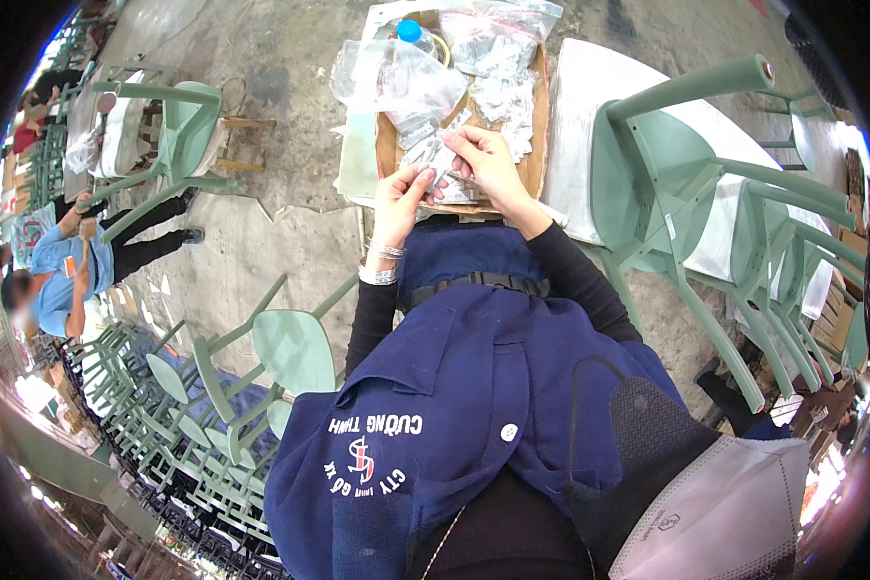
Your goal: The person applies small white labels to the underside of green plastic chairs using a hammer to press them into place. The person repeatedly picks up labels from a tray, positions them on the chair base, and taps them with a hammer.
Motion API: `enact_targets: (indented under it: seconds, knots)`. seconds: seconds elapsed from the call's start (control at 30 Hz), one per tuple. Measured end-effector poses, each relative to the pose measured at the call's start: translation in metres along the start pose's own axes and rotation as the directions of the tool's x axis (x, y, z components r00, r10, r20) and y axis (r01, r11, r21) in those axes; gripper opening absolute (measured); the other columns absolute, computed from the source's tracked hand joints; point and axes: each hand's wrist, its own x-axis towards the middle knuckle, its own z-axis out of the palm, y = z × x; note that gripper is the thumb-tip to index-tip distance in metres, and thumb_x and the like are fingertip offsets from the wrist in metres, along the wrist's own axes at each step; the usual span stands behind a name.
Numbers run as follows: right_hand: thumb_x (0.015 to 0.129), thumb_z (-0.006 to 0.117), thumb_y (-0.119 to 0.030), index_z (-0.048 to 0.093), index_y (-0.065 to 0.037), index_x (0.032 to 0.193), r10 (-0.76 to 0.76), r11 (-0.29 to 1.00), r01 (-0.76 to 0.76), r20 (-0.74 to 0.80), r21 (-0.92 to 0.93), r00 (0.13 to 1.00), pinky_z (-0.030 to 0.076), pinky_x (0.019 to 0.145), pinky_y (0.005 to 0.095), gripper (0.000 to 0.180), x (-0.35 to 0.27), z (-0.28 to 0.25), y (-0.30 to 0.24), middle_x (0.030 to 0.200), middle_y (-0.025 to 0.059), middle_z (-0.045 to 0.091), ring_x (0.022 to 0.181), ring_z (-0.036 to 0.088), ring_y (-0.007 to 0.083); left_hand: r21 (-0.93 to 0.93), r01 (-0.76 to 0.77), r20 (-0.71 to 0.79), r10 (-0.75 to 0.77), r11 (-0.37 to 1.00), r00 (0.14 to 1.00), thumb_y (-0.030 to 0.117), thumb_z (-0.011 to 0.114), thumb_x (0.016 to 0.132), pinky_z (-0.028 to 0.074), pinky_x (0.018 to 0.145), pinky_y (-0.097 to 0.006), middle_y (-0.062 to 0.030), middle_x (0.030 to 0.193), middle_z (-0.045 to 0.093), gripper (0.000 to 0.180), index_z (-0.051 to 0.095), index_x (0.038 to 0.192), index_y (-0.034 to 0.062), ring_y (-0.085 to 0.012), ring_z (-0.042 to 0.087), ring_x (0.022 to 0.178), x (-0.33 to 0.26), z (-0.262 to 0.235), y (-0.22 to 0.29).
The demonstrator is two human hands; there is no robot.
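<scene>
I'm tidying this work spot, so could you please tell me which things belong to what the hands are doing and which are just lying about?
In use:
- small clear packet, held by left hand and right hand
- cardboard tray
- loose packets in it
- clear bags

Lying about:
- blue-capped bottle
- green chairs
- stacked chairs

Pale green chairs point(706, 184) stand stacked on the right, with more green chair frames point(213, 387) crowding the lower left over a bare concrete floor point(261, 251). Off to the far left a co-worker in a blue shirt point(63, 275) bends low beside another green chair point(179, 135).
</scene>
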Motion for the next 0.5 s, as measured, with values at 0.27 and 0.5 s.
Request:
enact_targets:
  seconds: [0.27, 0.5]
  knots:
    - [0.095, 0.042, -0.012, 0.057, -0.003, 0.095, 0.072, 0.991, -0.066, -0.043, 0.119, 0.996, 0.035, 0.046, 0.0205, 0.018, -0.023, 0.014, 0.022, 0.061, -0.0029, 0.048, 0.049, 0.044, 0.0062, -0.121, -0.032, 0.037, 0.037, 0.992, 0.999, 0.01, 0.059, 0.09, 0.043, 0.052, -0.018, -0.006, 0.075, 0.066, 0.014, 0.065, 0.094, -0.0022, -0.0067, 0.059, 0.061, -0.009, 0.008, 0.0]
    - [0.091, 0.054, -0.026, 0.059, 0.001, 0.083, -0.248, 0.803, 0.185, -0.036, -0.567, 0.968, 0.037, 0.052, 0.0326, 0.028, -0.02, 0.002, 0.012, 0.06, 0.0142, 0.049, 0.054, 0.045, 0.0164, -0.061, 0.051, -0.238, -0.064, 0.997, 0.969, 0.011, 0.065, 0.086, 0.045, 0.05, -0.02, -0.0056, 0.074, 0.066, 0.013, 0.065, 0.086, -0.0019, -0.0089, 0.06, 0.056, -0.014, 0.007, 0.0]
